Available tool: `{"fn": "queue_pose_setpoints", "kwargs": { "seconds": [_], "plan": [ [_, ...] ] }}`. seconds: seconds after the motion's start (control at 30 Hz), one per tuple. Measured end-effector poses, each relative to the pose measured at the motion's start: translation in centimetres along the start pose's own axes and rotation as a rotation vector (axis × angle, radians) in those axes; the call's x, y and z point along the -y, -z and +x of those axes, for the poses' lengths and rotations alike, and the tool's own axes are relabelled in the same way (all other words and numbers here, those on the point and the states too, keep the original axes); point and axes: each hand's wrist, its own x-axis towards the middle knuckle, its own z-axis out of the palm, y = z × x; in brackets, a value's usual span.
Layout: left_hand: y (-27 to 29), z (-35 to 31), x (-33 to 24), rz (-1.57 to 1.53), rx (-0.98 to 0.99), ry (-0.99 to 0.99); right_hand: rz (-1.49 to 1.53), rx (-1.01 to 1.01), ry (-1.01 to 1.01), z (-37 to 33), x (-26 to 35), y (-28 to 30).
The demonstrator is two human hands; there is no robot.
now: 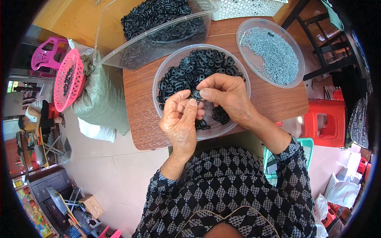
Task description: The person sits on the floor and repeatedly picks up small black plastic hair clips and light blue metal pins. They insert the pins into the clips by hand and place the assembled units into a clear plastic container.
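Both my hands meet over a round clear tub [158, 85] heaped with small black oval plastic pieces [190, 71], each with two holes. One black oval piece [196, 94] is between my fingertips. My left hand [179, 123] pinches it from below with thumb and forefinger, the other fingers curled. From the right, my right hand [230, 97] closes thumb and forefinger at the same piece; whether a screw is also between them cannot be seen. To the right lies a round clear lid-like tray [250, 61] full of small silvery screws [274, 53].
A large clear bin [158, 41] of black pieces stands at the back left of the wooden table [145, 107], beside a white basket [246, 11]. Left are a pink basket [59, 89] on a green sack [99, 95]. Red stools [325, 123] stand right. Another person [35, 115] sits far left.
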Motion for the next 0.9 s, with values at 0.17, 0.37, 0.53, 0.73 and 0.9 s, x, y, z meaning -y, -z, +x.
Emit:
{"fn": "queue_pose_setpoints", "kwargs": {
  "seconds": [0.17, 0.37, 0.53, 0.73, 0.9],
  "plan": [
    [-0.1, 0.0, -0.2, -0.008, 0.005, 0.013, 0.043, 0.02, -0.01, -0.2, 0.3, -0.2],
    [-0.3, 0.0, 0.0, -0.043, -0.006, 0.006, 0.077, 0.01, -0.017, -0.2, 0.1, -0.5],
    [0.0, 0.1, 0.3, -0.036, 0.038, 0.027, 0.027, -0.013, 0.077, -0.3, -0.5, -0.7],
    [0.1, 0.1, 0.2, -0.036, 0.099, 0.051, 0.044, 0.015, 0.06, -0.3, -0.7, -0.4],
    [0.0, 0.2, 0.3, -0.044, 0.093, 0.061, 0.086, 0.01, 0.046, -0.4, -0.7, -0.4]
  ]
}}
